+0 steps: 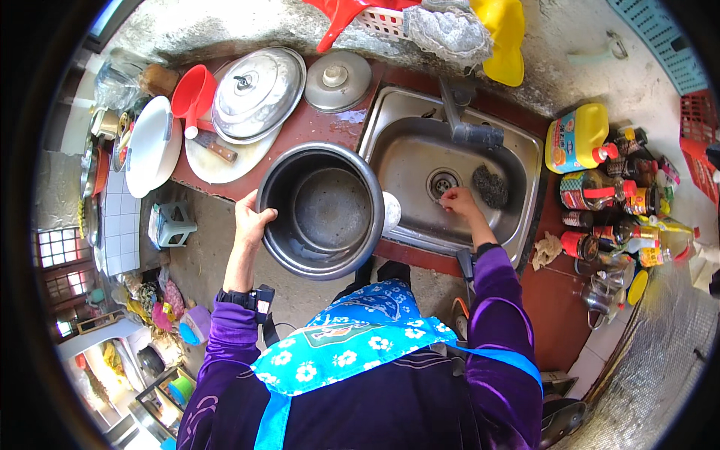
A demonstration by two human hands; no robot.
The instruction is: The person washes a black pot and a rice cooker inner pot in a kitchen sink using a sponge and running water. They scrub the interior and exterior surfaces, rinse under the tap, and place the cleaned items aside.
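Observation:
My left hand (253, 219) grips the near left side of a deep dark metal pot (329, 208), thumb over its rim. The pot is tilted so that its inside faces me; a little moisture shows near the lower rim. It is held by the left edge of a stainless steel sink (388, 132). Over the basin, my right hand (461, 202) has its fingertips drawn together beside the drain strainer (443, 183); whether something small is pinched there is unclear. A dark scouring pad (490, 187) lies in the basin. A white rounded thing (392, 212) is partly hidden behind the pot.
A faucet (475, 135) reaches over the sink. Bottles and jars (596, 191) crowd the counter on the right. To the left are two metal lids (259, 95), a red dipper (194, 93), a knife (216, 149) on a round cutting board (208, 169) and a white basin (152, 146).

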